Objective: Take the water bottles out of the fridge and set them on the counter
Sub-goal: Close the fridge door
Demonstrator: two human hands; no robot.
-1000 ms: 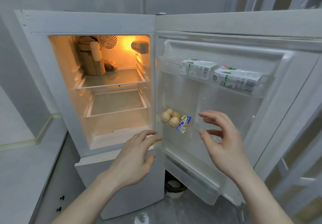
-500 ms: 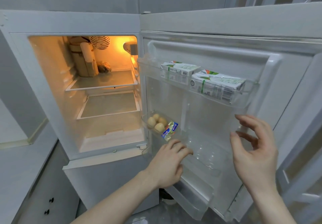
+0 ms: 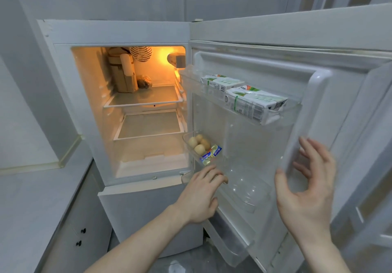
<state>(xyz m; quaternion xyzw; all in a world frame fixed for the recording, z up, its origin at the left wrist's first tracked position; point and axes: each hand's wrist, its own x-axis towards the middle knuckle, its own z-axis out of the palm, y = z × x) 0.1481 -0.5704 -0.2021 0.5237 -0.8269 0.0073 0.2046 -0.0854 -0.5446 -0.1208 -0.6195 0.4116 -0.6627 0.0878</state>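
Note:
The fridge (image 3: 118, 32) stands open, its door (image 3: 318, 39) swung out to the right. Clear water bottles (image 3: 246, 190) show faintly in the door's lower shelf; they are hard to make out. My left hand (image 3: 201, 196) reaches to that shelf, its loosely bent fingers at the shelf's left end beside the bottles and holding nothing. My right hand (image 3: 307, 187) is spread at the door's outer edge, thumb towards the inside and fingers past the rim, gripping nothing that I can see. The grey counter (image 3: 31, 204) lies to the left of the fridge.
Two milk cartons (image 3: 252, 100) lie in the upper door shelf. Eggs (image 3: 199, 144) and a small butter pack (image 3: 211, 155) sit in the middle door tray. A paper bag (image 3: 124, 77) stands at the back of the top shelf. Cabinet doors (image 3: 80, 236) are under the counter.
My left hand has moved right, from the fridge's front to the door's lower shelf. My right hand has swung right to the door's outer edge.

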